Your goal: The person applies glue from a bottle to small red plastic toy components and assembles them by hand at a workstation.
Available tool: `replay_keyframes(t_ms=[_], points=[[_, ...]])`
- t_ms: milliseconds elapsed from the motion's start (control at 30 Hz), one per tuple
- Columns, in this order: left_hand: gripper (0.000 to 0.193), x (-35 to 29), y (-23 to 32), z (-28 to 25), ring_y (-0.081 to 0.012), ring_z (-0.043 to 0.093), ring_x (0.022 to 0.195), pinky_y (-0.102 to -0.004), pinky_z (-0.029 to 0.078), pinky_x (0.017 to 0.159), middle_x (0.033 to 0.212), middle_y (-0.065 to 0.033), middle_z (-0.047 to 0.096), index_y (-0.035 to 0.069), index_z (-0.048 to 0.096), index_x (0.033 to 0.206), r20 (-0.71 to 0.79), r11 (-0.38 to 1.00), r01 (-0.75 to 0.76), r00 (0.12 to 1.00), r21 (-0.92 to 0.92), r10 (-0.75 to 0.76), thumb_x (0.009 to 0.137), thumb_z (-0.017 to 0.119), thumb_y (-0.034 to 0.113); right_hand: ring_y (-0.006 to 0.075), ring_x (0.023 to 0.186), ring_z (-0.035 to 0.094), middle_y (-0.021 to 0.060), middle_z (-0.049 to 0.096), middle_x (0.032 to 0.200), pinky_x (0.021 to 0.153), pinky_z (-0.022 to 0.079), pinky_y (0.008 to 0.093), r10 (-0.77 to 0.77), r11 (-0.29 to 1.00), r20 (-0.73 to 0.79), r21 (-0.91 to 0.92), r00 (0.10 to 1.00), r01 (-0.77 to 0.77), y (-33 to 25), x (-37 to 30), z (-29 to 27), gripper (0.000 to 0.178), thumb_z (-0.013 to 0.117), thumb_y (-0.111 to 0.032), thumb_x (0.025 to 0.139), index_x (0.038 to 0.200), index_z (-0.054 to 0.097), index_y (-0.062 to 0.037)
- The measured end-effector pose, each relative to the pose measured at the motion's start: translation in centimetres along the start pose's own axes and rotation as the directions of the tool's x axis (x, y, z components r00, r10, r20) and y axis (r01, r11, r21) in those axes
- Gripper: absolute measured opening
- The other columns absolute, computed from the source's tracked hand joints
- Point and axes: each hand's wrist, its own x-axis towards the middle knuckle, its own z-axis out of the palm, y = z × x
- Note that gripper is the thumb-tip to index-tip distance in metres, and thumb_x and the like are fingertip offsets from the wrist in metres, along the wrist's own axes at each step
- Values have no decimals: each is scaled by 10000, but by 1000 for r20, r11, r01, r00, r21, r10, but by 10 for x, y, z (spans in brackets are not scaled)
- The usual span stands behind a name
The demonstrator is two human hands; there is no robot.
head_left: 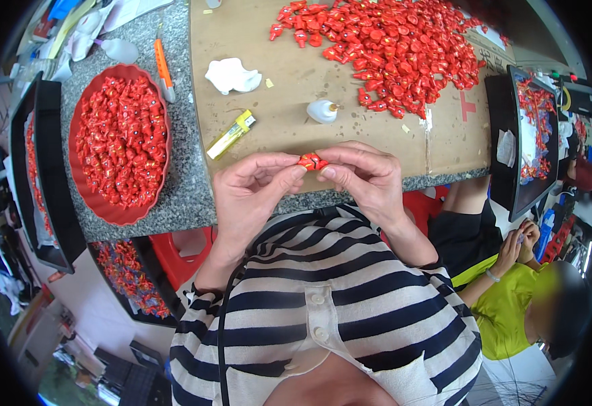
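My left hand (250,188) and my right hand (371,177) meet in front of my chest, at the table's near edge. Between their fingertips is a small red plastic figure part (311,162) with dark marks, pinched from both sides. My fingers cover much of it. Just beyond it stands a small white bottle with a narrow tip (322,111). A yellow lighter (230,135) lies on the cardboard beyond my left hand. Farther back rests a crumpled white tissue (233,76).
Loose red figure parts (411,57) are heaped on the cardboard (275,115) at the back right. A scalloped red bowl (125,218) full of similar pieces and an orange utility knife (162,64) are on the left. Black trays (509,145) flank the table. A person in yellow-green (512,304) sits at right.
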Motion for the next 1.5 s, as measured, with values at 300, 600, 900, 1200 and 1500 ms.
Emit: replay_keyframes(t_ms=[300,600,900,1200,1500], points=[[122,0,-12,15,-136,612,641,-223,513,574,757,-129,632,-56,616,871,24,974,-163,987,160,161,750,611,-57,150,696,604,114,623,819,584,482,234,-296,932,-39,-229,955,279,16,-9,-12,209,638,48,704,905,649,-5],[114,2,-19,13,-127,593,631,-217,487,569,751,-119,630,-35,636,830,86,941,-270,963,204,257,724,625,-78,168,690,620,116,621,817,597,509,238,-408,867,-3,-313,913,387,16,-10,-15,226,621,72,688,899,647,-5],[98,1,-23,7,-119,597,641,-218,497,572,741,-108,630,-44,628,838,42,979,-162,987,122,158,745,608,-71,159,690,608,124,626,811,589,483,229,-359,878,-10,-342,933,334,19,-9,-9,210,662,49,673,877,657,3],[109,1,-25,0,-110,596,645,-215,507,572,743,-104,628,-48,616,865,37,992,-113,993,52,111,758,605,-61,133,671,591,115,624,807,556,467,217,-282,904,-3,-337,960,264,19,-6,-4,184,654,36,696,877,656,2],[113,-2,-26,-6,-106,597,644,-212,509,576,743,-100,629,-42,614,866,25,996,-88,996,12,88,755,611,-57,133,647,586,117,622,806,548,473,217,-279,906,11,-329,960,267,19,-5,2,184,651,37,699,880,654,5]])
